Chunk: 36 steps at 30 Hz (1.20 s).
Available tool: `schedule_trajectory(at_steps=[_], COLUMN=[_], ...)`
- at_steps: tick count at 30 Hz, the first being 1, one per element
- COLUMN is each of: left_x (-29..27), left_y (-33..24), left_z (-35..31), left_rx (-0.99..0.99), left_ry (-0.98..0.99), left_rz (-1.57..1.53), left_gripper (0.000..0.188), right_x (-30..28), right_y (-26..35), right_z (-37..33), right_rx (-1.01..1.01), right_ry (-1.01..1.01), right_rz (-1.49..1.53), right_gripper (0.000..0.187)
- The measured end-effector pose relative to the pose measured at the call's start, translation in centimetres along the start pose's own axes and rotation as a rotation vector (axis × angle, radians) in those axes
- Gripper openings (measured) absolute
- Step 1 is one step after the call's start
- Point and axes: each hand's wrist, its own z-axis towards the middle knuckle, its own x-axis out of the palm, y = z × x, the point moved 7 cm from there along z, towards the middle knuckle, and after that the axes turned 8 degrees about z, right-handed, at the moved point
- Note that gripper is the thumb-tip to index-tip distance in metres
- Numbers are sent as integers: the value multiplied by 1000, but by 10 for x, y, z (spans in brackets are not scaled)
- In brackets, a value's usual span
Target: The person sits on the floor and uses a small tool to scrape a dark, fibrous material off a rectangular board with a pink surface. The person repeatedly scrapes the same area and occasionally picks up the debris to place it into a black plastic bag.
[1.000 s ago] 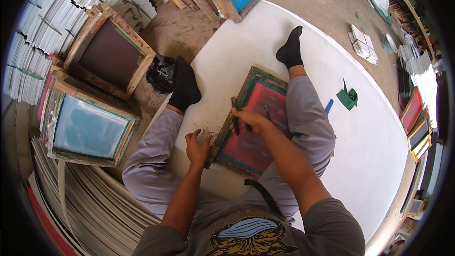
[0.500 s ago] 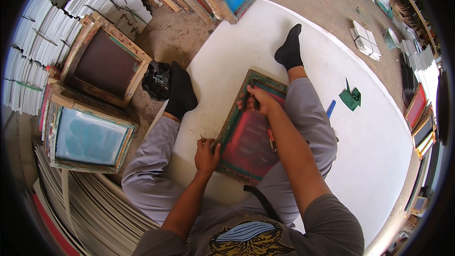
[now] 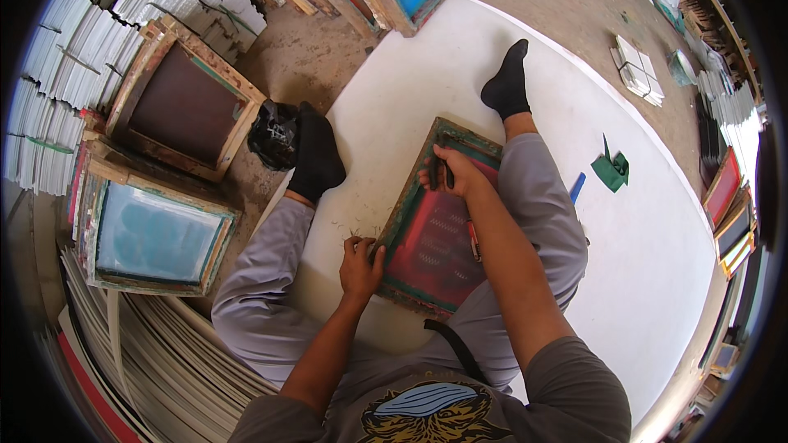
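Note:
A screen-printing frame [image 3: 428,234] with red mesh and a worn green-stained wooden border lies tilted between my legs. My right hand [image 3: 457,172] is closed around black-handled pliers [image 3: 435,174], held over the upper part of the mesh; their jaws are hard to make out. My left hand [image 3: 359,267] grips the frame's left edge near its lower corner, thumb against the wood. Thin loose bits [image 3: 361,234] are scattered on the white sheet just beyond that hand. A red utility knife [image 3: 474,240] rests on the frame beside my right forearm.
The large white sheet [image 3: 640,279] spreads under me. On it lie a green scrap [image 3: 611,171] and a blue strip [image 3: 578,188]. To the left lean other screen frames [image 3: 160,234], beside a black plastic bag [image 3: 273,138] and stacked white sheets [image 3: 74,57].
My right hand and the pliers have turned slightly, and the two handles now show farther apart. My left hand keeps its place on the frame's edge. The whole view has shifted a little.

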Motion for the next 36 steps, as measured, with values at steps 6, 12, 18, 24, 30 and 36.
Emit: schedule_trajectory(at_steps=[6, 12, 18, 24, 30, 36], left_x=[0, -1, 1, 1, 21, 19], left_y=[0, 0, 1, 12, 42, 62], left_z=[0, 0, -1, 3, 19, 14], left_rx=[0, -9, 2, 13, -402, -630], left_ry=[1, 5, -7, -90, 87, 210], left_rz=[10, 3, 1, -133, -884, -1195], left_gripper=[35, 35, 33, 35, 42, 30], right_x=[-3, -2, -13, 11, 84, 109], right_y=[-1, 14, 20, -3, -106, -165], right_z=[7, -9, -9, -20, -70, -86], right_rx=[10, -127, -515, -582, -263, 53], right_ry=[-102, -297, -497, -290, 204, 252], right_rz=[-32, -508, -843, -1171, -1320, -1443], right_gripper=[15, 14, 14, 25, 28, 30])
